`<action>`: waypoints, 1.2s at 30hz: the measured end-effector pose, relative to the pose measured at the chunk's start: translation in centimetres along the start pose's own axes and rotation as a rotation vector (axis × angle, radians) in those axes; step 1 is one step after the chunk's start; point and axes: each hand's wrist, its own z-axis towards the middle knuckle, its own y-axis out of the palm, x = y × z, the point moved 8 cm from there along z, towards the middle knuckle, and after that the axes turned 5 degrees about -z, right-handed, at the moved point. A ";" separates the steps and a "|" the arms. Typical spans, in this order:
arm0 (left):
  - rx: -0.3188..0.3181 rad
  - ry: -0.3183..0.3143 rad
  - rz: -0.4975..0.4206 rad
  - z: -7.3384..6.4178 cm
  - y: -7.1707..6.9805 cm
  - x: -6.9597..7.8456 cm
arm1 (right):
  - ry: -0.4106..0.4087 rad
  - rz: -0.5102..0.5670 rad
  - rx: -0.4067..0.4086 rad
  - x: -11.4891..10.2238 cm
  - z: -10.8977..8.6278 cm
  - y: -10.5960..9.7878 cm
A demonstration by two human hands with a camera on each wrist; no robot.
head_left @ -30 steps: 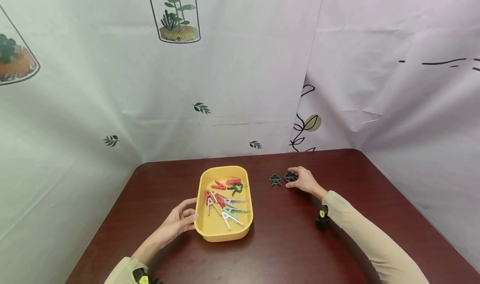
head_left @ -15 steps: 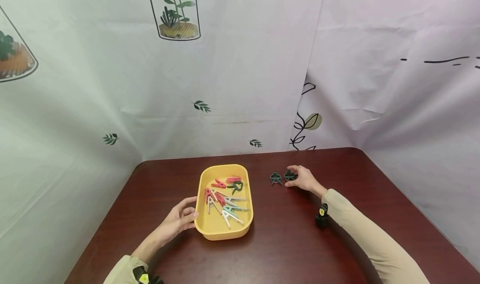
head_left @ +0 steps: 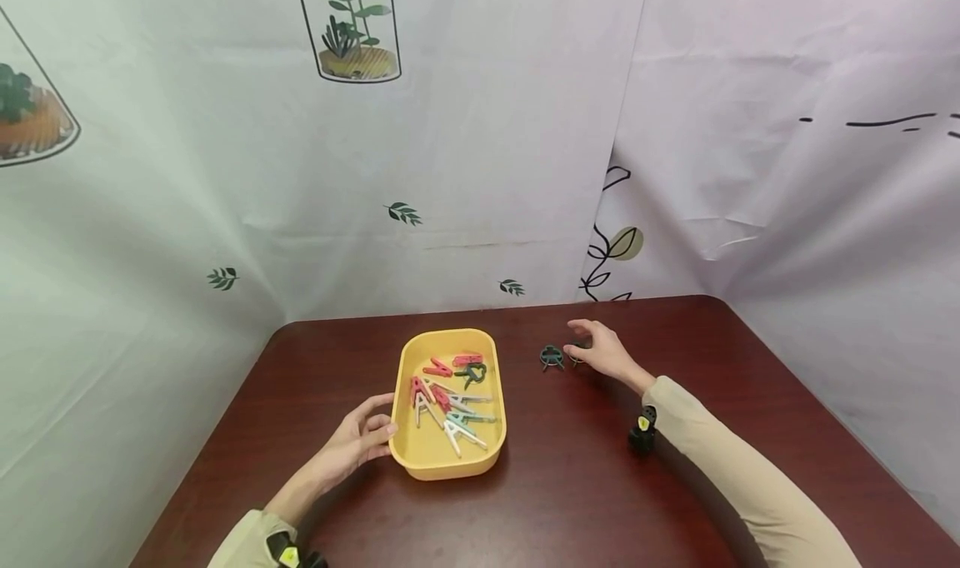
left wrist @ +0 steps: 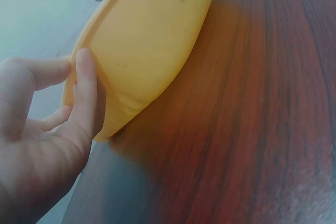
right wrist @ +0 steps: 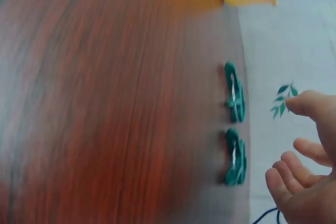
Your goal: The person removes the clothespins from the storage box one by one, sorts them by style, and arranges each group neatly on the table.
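- While the left grip [head_left: 356,441] holds the rim of the yellow tub [head_left: 450,472], just below centre of the head view, light, even pressure should stop it sliding.
- The right grip [head_left: 603,353], right of centre, is spread, with nothing grasped.
- Near it lie two green clips: the left clip [head_left: 551,357] apart, the right clip [right wrist: 236,158] half hidden; contact is hard to tell, so fingers are best moved gently.
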 end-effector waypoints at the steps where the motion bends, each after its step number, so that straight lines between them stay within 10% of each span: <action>1: 0.000 0.002 0.000 0.0 0.0 0.0 | -0.010 0.006 0.000 -0.3 0.0 0.1; 36: 0.002 -0.010 -0.001 0.1 -0.1 -0.4 | -0.347 0.131 -0.303 -12.8 2.4 6.9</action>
